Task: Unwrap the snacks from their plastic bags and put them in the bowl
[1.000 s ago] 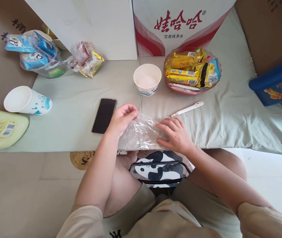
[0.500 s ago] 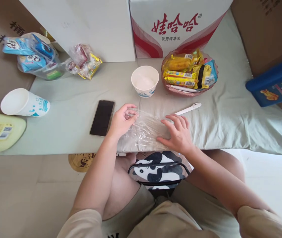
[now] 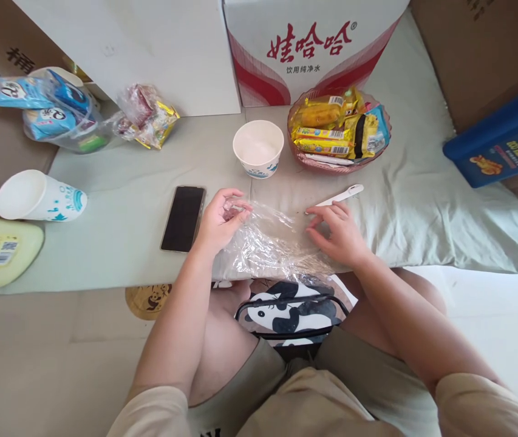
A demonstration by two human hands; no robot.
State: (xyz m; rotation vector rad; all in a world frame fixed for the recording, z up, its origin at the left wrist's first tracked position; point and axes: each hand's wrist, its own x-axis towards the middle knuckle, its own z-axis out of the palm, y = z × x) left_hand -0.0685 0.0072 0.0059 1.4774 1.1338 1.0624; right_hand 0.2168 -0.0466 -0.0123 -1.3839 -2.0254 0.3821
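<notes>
A clear, crinkled sheet of thin plastic film (image 3: 268, 243) lies over the front edge of the cloth-covered surface. At its upper left corner my left hand (image 3: 220, 221) pinches the film between thumb and fingers. To the right, my right hand (image 3: 338, 230) hovers with fingers bent and apart, holding nothing I can see. Its fingertips are beside the near end of a slim white plastic tool (image 3: 343, 195); whether they touch it I cannot tell. Behind the film stands a white paper bowl (image 3: 259, 152) with a blue print. A black phone (image 3: 183, 218) is left of my left hand.
A pink glass bowl (image 3: 302, 159) holds wrapped snacks. At the left are a tipped paper cup (image 3: 65, 203), a pale yellow bottle (image 3: 8, 261), tissue packs (image 3: 49, 118) and a bag of snacks (image 3: 147, 118). Boxes (image 3: 306, 36) line the back; a blue box (image 3: 500, 139) stands right.
My right hand has come off the film and moved slightly right, towards the white tool. The film's right part has dropped over the front edge. My left hand keeps its pinch.
</notes>
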